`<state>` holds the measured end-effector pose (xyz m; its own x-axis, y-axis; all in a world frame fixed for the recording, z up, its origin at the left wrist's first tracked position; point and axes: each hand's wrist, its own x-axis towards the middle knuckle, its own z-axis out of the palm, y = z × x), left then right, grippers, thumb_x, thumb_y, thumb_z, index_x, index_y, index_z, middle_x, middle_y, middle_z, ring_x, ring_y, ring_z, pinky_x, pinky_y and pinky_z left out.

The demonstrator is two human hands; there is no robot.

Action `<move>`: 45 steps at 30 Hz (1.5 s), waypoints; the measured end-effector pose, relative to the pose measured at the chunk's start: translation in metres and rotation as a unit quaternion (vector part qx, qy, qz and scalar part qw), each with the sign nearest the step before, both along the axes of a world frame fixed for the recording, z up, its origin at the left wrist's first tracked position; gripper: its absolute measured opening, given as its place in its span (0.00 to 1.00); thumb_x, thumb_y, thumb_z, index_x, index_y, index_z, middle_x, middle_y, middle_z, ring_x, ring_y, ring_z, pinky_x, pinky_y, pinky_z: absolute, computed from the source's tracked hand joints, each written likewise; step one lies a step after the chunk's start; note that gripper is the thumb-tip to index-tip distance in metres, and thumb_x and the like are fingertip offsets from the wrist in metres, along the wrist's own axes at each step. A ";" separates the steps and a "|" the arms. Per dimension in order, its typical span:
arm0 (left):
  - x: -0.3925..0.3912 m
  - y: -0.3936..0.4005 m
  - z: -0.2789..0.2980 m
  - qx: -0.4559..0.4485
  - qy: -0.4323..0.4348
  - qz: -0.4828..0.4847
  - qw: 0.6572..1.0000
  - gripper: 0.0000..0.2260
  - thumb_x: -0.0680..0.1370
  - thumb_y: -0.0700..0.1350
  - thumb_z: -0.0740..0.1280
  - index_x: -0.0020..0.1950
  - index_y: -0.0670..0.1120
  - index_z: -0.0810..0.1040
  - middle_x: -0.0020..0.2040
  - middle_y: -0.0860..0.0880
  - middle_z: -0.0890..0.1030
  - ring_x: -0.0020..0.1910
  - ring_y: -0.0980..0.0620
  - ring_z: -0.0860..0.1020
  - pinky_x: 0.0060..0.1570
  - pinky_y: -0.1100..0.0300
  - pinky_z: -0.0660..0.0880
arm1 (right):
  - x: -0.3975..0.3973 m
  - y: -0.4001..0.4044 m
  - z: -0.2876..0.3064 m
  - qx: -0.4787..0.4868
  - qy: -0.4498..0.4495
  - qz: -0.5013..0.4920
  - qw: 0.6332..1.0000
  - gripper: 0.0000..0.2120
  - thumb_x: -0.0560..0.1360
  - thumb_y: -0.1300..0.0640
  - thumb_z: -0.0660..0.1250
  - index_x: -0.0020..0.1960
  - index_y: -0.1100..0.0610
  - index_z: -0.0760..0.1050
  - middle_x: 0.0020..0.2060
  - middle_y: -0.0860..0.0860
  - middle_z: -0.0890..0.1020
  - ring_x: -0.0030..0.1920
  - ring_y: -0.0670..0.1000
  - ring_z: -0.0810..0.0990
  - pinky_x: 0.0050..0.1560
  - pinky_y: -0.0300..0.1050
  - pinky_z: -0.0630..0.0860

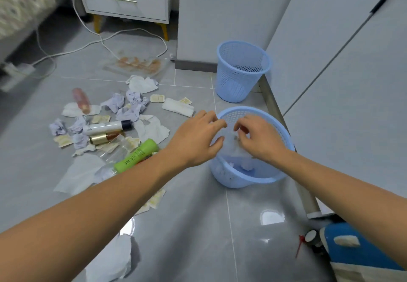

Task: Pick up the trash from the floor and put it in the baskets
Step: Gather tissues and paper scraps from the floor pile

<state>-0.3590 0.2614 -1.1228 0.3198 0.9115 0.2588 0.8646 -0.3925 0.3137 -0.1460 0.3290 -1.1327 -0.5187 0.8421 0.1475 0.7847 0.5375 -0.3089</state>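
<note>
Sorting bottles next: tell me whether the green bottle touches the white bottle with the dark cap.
Apart. The head view shows the green bottle lying nearer, with other litter between it and the white bottle.

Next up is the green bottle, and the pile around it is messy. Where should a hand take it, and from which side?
Grip the green bottle across its middle, from above. It lies flat on papers, its round body exposed on top, both ends crowded by trash.

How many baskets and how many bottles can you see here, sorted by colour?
Light blue plastic mesh baskets: 2, the far one and the near one under both hands.
Green plastic bottle: 1
White bottle with a dark cap: 1
Pink bottle: 1
Amber bottle with a gold cap: 1
Total: 6
</note>
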 end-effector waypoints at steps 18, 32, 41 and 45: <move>-0.205 -0.247 -0.124 -0.226 -0.042 0.273 0.934 0.15 0.79 0.55 0.63 0.63 0.52 0.75 0.57 0.50 0.77 0.60 0.47 0.74 0.51 0.50 0.76 | -0.250 -0.187 -0.089 -0.170 -0.104 0.266 0.943 0.09 0.73 0.56 0.65 0.53 0.50 0.76 0.46 0.46 0.79 0.50 0.53 0.79 0.42 0.47 0.73; -0.208 -0.256 -0.211 -0.219 0.043 0.195 0.955 0.25 0.79 0.45 0.67 0.75 0.57 0.70 0.70 0.48 0.70 0.65 0.44 0.71 0.50 0.51 0.73 | -0.202 -0.282 -0.188 -0.166 -0.190 0.282 0.926 0.20 0.78 0.50 0.69 0.68 0.48 0.70 0.60 0.52 0.69 0.57 0.56 0.71 0.41 0.49 0.70; -0.207 -0.258 -0.218 -0.286 0.030 0.226 0.931 0.05 0.78 0.45 0.63 0.54 0.51 0.73 0.50 0.50 0.76 0.51 0.45 0.76 0.40 0.51 0.76 | -0.172 -0.234 -0.183 -0.263 -0.111 0.187 0.940 0.22 0.73 0.40 0.72 0.60 0.48 0.71 0.59 0.45 0.67 0.46 0.55 0.77 0.49 0.50 0.76; -0.216 -0.262 -0.216 -0.261 0.016 0.235 0.936 0.04 0.78 0.44 0.63 0.48 0.48 0.69 0.48 0.49 0.74 0.47 0.45 0.74 0.33 0.51 0.73 | -0.174 -0.217 -0.182 -0.284 -0.102 0.181 0.936 0.23 0.72 0.33 0.69 0.61 0.44 0.70 0.54 0.43 0.68 0.50 0.54 0.77 0.52 0.52 0.76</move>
<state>-0.5745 -0.0011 -1.3386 -0.1492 0.9531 -0.2633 0.9152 0.2340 0.3281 -0.3203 0.1121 -1.3143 -0.7532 0.5192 -0.4039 0.6574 0.5741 -0.4882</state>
